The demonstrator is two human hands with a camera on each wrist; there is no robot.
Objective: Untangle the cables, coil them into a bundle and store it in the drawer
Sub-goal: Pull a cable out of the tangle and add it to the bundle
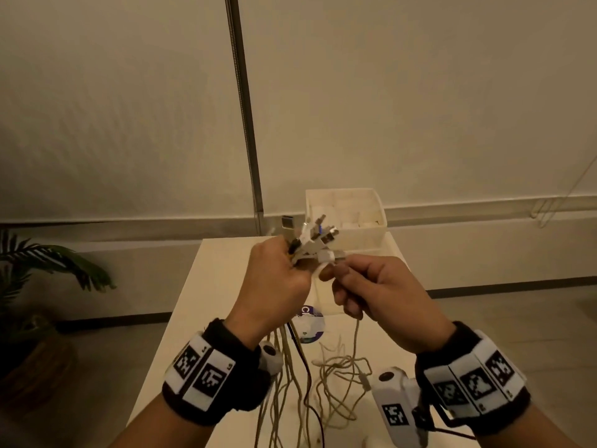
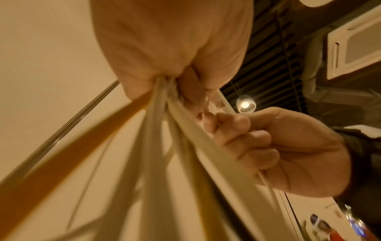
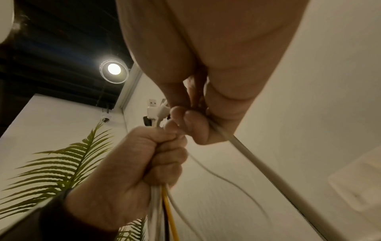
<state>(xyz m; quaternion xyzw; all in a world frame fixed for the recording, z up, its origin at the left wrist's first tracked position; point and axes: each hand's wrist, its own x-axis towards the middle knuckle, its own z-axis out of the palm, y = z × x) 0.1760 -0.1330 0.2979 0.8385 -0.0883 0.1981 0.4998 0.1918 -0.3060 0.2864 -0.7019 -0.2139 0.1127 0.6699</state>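
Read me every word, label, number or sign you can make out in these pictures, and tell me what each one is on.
"C": a large letter on the round disc lying on the table; the rest of its print is hidden or blurred.
Wristbands: black-and-white square marker patterns with tiny characters beside them, too small to read.
White plug between the hands: small printed marks, too blurred to read.

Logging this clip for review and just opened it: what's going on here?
A person is sorting cables above a white table. The left hand grips a bunch of white, yellow and dark cables just below their plug ends, with the rest hanging down to the tabletop. The right hand pinches a single white cable beside that bunch. A white open plastic box sits at the table's far end. Nothing is coiled yet.
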